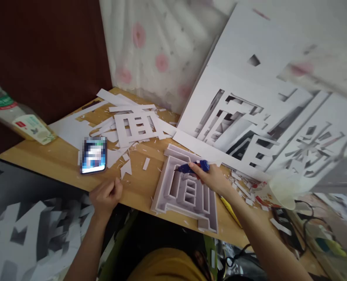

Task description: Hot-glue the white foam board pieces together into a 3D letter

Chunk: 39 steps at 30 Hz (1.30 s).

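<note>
My right hand (211, 177) is closed around a blue pen-like tool (186, 168) with a dark narrow tip pointing left. Its tip is over the upper part of a white raised letter form (173, 210), made of upright strips standing on edge, which lies at the front of the table. Whether the tip touches a strip I cannot tell. My left hand (106, 194) is a closed fist at the table's front edge, below a phone (93, 155) with a lit, blurred screen. A long yellow object (231, 211) lies partly behind my right forearm.
White cut-out sheets (136, 125) and scraps pile up at the back of the wooden table (145, 187). Large cut boards (217, 84) lean on the wall at right. A bottle (24, 117) stands left, a pale cup (280, 191) right. White letter pieces (24, 238) sit lower left.
</note>
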### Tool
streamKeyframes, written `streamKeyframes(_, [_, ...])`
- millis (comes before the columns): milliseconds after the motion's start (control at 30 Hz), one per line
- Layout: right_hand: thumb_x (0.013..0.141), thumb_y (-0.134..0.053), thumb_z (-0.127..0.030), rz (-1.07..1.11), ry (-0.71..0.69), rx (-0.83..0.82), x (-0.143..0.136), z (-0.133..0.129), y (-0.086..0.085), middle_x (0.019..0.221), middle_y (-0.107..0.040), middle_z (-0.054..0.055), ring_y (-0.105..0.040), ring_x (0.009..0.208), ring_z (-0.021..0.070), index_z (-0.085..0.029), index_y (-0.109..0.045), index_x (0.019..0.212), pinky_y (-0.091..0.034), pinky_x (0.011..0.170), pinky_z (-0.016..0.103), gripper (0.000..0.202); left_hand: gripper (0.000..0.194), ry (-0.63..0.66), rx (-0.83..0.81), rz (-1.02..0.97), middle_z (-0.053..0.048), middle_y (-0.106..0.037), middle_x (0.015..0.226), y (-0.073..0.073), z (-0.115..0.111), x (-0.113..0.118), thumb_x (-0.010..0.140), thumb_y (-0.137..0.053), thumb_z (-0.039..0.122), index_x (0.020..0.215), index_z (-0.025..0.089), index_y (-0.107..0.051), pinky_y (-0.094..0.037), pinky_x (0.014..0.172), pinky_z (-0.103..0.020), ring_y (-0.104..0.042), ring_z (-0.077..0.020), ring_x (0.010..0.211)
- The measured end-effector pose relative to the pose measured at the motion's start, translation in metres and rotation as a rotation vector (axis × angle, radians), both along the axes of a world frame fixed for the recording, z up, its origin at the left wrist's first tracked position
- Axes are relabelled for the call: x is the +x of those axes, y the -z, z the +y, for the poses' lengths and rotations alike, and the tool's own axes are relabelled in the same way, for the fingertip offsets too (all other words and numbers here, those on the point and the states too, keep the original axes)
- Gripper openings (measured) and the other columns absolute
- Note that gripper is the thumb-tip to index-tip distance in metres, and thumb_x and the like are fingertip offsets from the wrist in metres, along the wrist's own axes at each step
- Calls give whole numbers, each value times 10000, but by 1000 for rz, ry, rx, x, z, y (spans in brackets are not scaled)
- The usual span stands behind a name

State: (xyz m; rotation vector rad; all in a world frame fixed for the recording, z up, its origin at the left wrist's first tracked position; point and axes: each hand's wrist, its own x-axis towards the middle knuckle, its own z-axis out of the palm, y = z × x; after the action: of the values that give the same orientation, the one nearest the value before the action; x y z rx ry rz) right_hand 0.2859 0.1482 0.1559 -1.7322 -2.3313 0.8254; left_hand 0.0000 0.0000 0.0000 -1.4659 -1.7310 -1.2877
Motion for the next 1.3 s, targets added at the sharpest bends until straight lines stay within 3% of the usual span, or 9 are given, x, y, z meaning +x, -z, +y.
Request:
streamKeyframes(400, [886,-448,-743,45,-51,13,-1,-3,-6,529,-595,1,-563,531,152,-227,-522,490,-439,607,283,654,474,-19,-23,-39,59,-349,409,-2,0,1,849,-620,107,479,198,-338,-235,445,-264,-303,-72,400])
streamKeyframes(967, [847,-423,-804,-18,-79,-59,-2,-17,-11,430,-478,-18,-505,472,157,-242,-437,508,-378,515,283,657,461,-25,-5,7,68,-353,416,-1,1,1,834,-629,83,503,198,-330,-251,440,-250,-316,-69,404])
streamKeyframes(1300, [852,-435,-775,-27,-110,-60,-3,-25,-15,462,-488,-22,-503,491,148,-237,-476,533,-366,522,269,626,467,-7,-20,-23,68,-344,426,-3,0,2,835,-627,79,504,197,-320,-242,450,-252,-308,-69,416])
